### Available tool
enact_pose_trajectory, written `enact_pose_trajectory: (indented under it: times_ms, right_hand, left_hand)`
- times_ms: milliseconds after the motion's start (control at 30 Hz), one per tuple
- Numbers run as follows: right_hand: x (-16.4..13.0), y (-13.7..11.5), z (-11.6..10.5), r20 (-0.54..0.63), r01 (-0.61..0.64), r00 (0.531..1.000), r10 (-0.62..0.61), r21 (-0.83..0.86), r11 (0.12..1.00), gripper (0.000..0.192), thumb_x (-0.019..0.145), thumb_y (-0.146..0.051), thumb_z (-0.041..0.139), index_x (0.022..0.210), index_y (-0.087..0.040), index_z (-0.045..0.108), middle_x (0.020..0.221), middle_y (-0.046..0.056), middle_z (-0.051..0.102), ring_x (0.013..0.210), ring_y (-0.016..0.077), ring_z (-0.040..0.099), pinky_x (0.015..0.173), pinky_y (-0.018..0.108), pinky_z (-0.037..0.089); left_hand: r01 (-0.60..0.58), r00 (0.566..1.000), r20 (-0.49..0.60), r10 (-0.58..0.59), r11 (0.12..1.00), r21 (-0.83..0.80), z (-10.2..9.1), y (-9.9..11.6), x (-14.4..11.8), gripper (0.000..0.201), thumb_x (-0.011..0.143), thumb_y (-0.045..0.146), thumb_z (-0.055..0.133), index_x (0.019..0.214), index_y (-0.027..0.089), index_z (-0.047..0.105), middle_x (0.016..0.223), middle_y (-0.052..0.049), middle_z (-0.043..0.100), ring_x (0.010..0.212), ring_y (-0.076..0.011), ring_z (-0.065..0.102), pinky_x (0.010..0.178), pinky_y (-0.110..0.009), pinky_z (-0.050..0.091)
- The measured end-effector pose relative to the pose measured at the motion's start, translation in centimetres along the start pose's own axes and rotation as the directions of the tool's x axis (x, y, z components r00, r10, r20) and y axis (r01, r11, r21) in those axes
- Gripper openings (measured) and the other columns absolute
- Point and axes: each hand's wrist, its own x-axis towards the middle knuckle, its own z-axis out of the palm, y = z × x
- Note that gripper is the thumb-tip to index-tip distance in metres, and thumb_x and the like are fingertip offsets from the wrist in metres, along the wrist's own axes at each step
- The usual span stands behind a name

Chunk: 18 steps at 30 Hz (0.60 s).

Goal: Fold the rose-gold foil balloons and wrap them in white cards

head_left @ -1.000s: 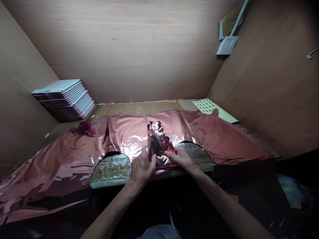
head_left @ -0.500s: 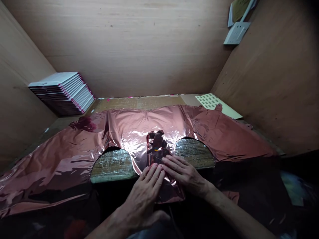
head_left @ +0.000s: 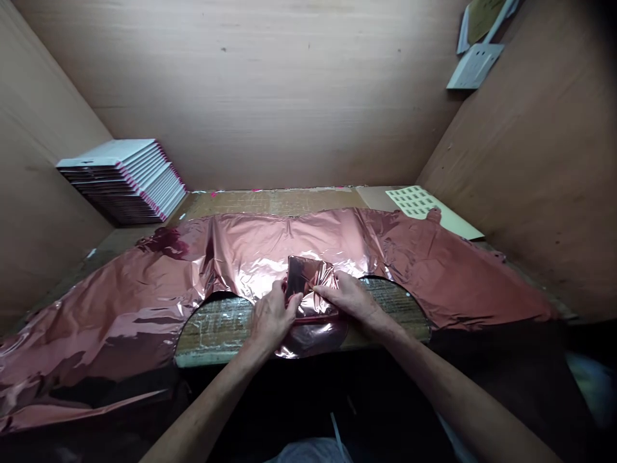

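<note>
Wood-walled bench (head_left: 270,200), centre frame: left hand (head_left: 270,318) and right hand (head_left: 355,301) both pinching folded foil piece (head_left: 308,283) over foil sheet (head_left: 144,296).

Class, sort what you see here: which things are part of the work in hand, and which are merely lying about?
In use: left hand, right hand, small foil-wrapped piece, rose-coloured foil sheet.

Lying about: stack of flat packets, perforated card sheet, wall socket.
</note>
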Motion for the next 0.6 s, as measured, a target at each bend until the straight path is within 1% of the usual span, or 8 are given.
enact_pose_trajectory:
  times_ms: [67,133,267,333,400,500,533,600]
  right_hand:
    - [-0.1,-1.1,0.3,-0.102,-0.035,0.995,0.003,-0.320,0.947,0.052,0.089,-0.041,0.066,0.127,-0.008,0.057,0.101,0.018,0.069,0.099,0.0336,0.065,0.087,0.044,0.052]
    - [-0.8,-1.5,0.6,-0.185,0.034,0.968,-0.170,-0.573,0.819,0.067,0.091,-0.043,0.063,0.140,-0.002,0.043,0.120,0.028,0.060,0.119,0.0394,0.054,0.099,0.052,0.044]
    - [-2.1,-0.1,1.9,0.041,0.470,0.789,-0.613,-0.683,0.559,0.068,0.099,-0.051,0.042,0.147,-0.003,0.033,0.150,0.024,0.036,0.142,0.0339,0.027,0.114,0.050,0.029]
    - [-2.0,0.3,2.2,0.173,0.567,0.758,-0.629,-0.652,0.503,0.064,0.100,-0.052,0.039,0.143,-0.004,0.039,0.148,0.023,0.040,0.139,0.0322,0.033,0.111,0.048,0.034]
    - [-1.0,-0.5,1.7,0.220,0.559,0.787,-0.577,-0.651,0.514,0.055,0.099,-0.049,0.047,0.134,-0.007,0.049,0.142,0.022,0.048,0.132,0.0322,0.043,0.104,0.046,0.040]
    - [1.7,-2.6,-0.1,0.282,0.584,0.786,-0.550,-0.631,0.510,0.043,0.089,-0.040,0.068,0.121,-0.012,0.057,0.135,0.020,0.052,0.121,0.0318,0.050,0.100,0.045,0.041]
    - [2.5,-3.0,-0.7,0.321,0.606,0.779,-0.539,-0.605,0.516,0.042,0.085,-0.038,0.073,0.116,-0.012,0.058,0.130,0.019,0.055,0.117,0.0309,0.052,0.098,0.043,0.041]
    - [3.4,-2.9,-1.1,0.362,0.617,0.784,-0.504,-0.539,0.573,0.039,0.082,-0.042,0.076,0.104,-0.013,0.060,0.114,0.015,0.061,0.104,0.0274,0.057,0.091,0.039,0.044]
  left_hand:
    - [0.026,1.000,-0.008,-0.025,0.991,0.132,0.3,0.7,0.4,0.037,0.092,0.040,0.052,0.121,0.017,0.052,0.102,-0.012,0.072,0.096,-0.0307,0.068,0.078,-0.035,0.046]
    - [0.028,0.999,0.017,-0.031,0.984,0.178,0.3,0.9,0.5,0.035,0.093,0.038,0.051,0.121,0.017,0.050,0.100,-0.011,0.072,0.096,-0.0295,0.068,0.076,-0.033,0.045]
    - [0.008,0.998,0.067,-0.021,0.981,0.193,0.1,0.5,0.7,0.036,0.094,0.039,0.051,0.123,0.018,0.046,0.102,-0.009,0.071,0.098,-0.0270,0.067,0.075,-0.031,0.044]
    - [-0.071,0.993,0.111,0.045,0.968,0.239,-0.4,0.4,1.5,0.033,0.094,0.036,0.051,0.121,0.018,0.047,0.102,-0.010,0.071,0.097,-0.0264,0.067,0.075,-0.031,0.044]
    - [-0.223,0.962,0.224,0.155,0.921,0.318,-1.4,0.4,2.9,0.029,0.093,0.032,0.051,0.119,0.019,0.050,0.099,-0.009,0.071,0.093,-0.0263,0.067,0.074,-0.031,0.044]
    - [-0.484,0.849,0.418,0.322,0.792,0.372,-3.3,0.6,4.9,0.028,0.088,0.032,0.059,0.115,0.026,0.057,0.092,-0.006,0.071,0.089,-0.0264,0.067,0.074,-0.032,0.045]
    - [-0.534,0.824,0.431,0.368,0.760,0.370,-3.8,0.5,5.3,0.031,0.085,0.031,0.063,0.115,0.028,0.058,0.091,-0.005,0.070,0.091,-0.0266,0.066,0.076,-0.032,0.046]
    - [-0.513,0.856,0.269,0.440,0.781,0.355,-4.2,0.3,5.2,0.037,0.083,0.028,0.065,0.120,0.027,0.058,0.099,-0.007,0.070,0.099,-0.0265,0.064,0.082,-0.034,0.047]
